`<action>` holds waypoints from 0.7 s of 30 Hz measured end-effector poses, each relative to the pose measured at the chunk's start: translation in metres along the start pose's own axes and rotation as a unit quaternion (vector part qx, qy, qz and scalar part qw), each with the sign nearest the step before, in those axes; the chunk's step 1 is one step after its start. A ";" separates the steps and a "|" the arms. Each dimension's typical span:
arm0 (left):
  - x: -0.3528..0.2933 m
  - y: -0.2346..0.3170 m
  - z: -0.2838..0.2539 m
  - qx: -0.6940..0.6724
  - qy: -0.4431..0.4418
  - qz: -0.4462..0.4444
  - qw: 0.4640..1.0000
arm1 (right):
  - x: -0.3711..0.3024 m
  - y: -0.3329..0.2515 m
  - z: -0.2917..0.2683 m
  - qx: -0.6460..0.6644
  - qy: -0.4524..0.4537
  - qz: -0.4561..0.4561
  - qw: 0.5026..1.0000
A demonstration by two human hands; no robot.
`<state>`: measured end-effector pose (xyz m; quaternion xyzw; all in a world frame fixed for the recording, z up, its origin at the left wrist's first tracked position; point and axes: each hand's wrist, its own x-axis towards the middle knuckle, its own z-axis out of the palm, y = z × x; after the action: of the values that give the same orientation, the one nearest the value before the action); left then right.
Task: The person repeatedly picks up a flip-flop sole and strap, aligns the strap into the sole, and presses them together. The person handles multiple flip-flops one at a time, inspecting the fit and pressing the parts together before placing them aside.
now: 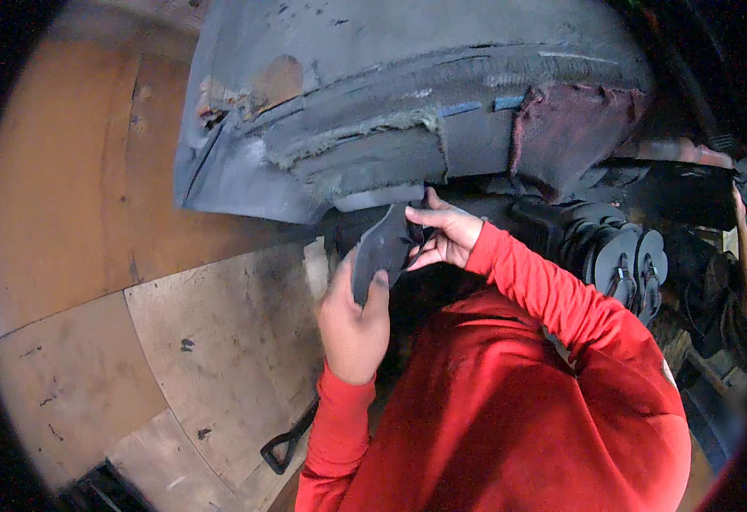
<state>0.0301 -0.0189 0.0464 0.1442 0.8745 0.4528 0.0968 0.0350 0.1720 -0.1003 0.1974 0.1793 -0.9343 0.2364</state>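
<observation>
Fingers [378, 290], L+R, hold prob. dk flip-flop [382, 254].

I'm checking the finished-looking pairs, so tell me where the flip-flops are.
In the head view, the flip-flops are bunched on the right side, just beyond the red right sleeve and to the right of the right hand.

A single wide fisheye view from a person's head, looking steeply down over a red long-sleeved garment [510, 418] on the near side. The bare left hand [356, 328] and bare right hand [450, 232] are close, around the middle. A worn dark-grey bench-like surface [441, 38] fills the far side, flat brown panels [66, 188] bend at the left, and black darkness rounds off the corners.
</observation>
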 end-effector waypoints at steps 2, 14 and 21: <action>-0.024 0.014 -0.018 0.024 -0.004 -0.019 1.000 | -0.015 0.008 0.024 -0.006 -0.028 0.005 1.000; -0.176 -0.077 0.004 -0.031 0.048 -0.133 0.989 | -0.049 0.046 0.046 -0.395 0.110 -0.146 0.900; -0.039 -0.115 0.069 -0.295 0.023 -0.063 0.953 | -0.030 0.055 0.000 -0.696 0.034 -0.369 0.615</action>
<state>0.0684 -0.0425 -0.0855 0.0434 0.7113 0.6868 0.1431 0.0877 0.1375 -0.1002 -0.0779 0.8414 -0.5305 -0.0677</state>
